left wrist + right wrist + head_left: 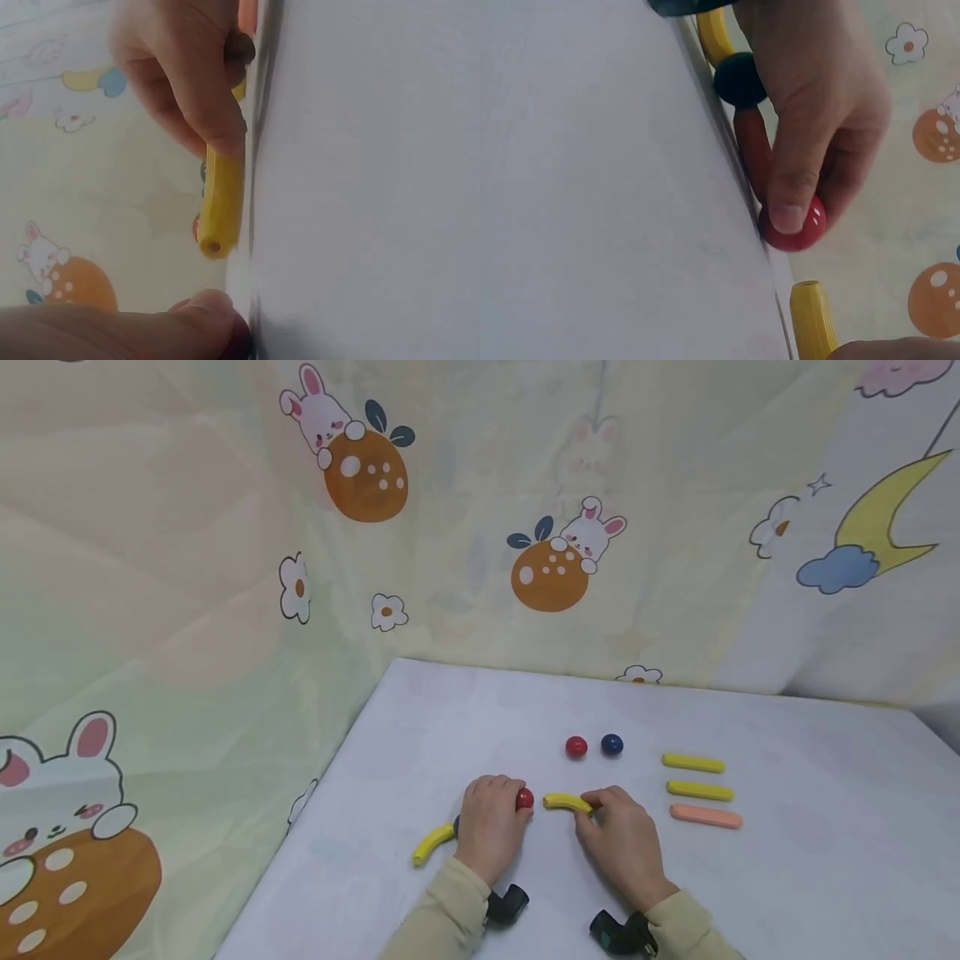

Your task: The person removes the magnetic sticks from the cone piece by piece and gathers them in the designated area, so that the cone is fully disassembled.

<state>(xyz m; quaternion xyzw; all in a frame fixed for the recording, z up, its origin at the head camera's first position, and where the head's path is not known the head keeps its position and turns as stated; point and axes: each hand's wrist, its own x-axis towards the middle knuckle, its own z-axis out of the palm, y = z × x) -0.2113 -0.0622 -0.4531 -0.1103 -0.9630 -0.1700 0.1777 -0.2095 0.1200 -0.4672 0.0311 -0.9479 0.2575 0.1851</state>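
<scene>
In the head view my left hand (pixel 491 828) pinches a red ball (pixel 525 798). The right wrist view shows this ball (pixel 815 218) at one end of a reddish-orange stick (pixel 753 148), with a dark ball (pixel 740 79) at the stick's other end and a curved yellow piece (pixel 714 36) beyond. My right hand (pixel 621 841) pinches one end of another curved yellow piece (pixel 562 801); its free end points at the red ball across a small gap. A hole shows in that end (pixel 215 246) in the left wrist view.
A loose red ball (pixel 576 747) and a dark blue ball (pixel 612 744) lie beyond the hands on the white table (pixel 825 827). To the right are two straight yellow sticks (pixel 693 763) (pixel 700 791) and a salmon-coloured stick (pixel 706 816). Patterned fabric hangs behind.
</scene>
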